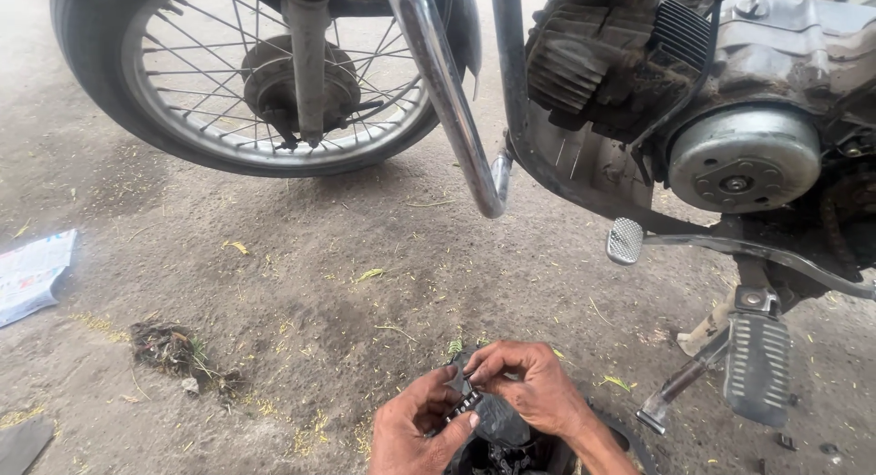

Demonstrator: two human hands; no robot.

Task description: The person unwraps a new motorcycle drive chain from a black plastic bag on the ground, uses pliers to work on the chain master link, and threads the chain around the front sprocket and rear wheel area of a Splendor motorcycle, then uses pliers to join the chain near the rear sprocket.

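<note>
A short length of drive chain (463,404), dark with grease, sits at the bottom centre of the frame, pinched between my two hands over a crumpled black plastic bag (500,422). Its long axis runs on a diagonal, from lower left up toward upper right, and only a few links show between my fingers. My left hand (415,431) is curled under it from the lower left, thumb pressed against the links; my right hand (534,386) comes over from the right, fingers closed on the upper end of the chain and the bag's edge. Beneath the bag lies more dark, oily material that I cannot make out. Around me is bare, packed dirt ground (301,292), outdoors, strewn with yellow-green bits of grass and a clump of dry debris (173,352) at lower left. A sheet of printed paper (32,274) lies at the left edge. Across the top of the frame stands a motorcycle: its spoked front wheel (274,83) upper left, a chrome crash guard (452,101) at centre, the engine (721,101) upper right, with a footrest (757,361) at right.
</note>
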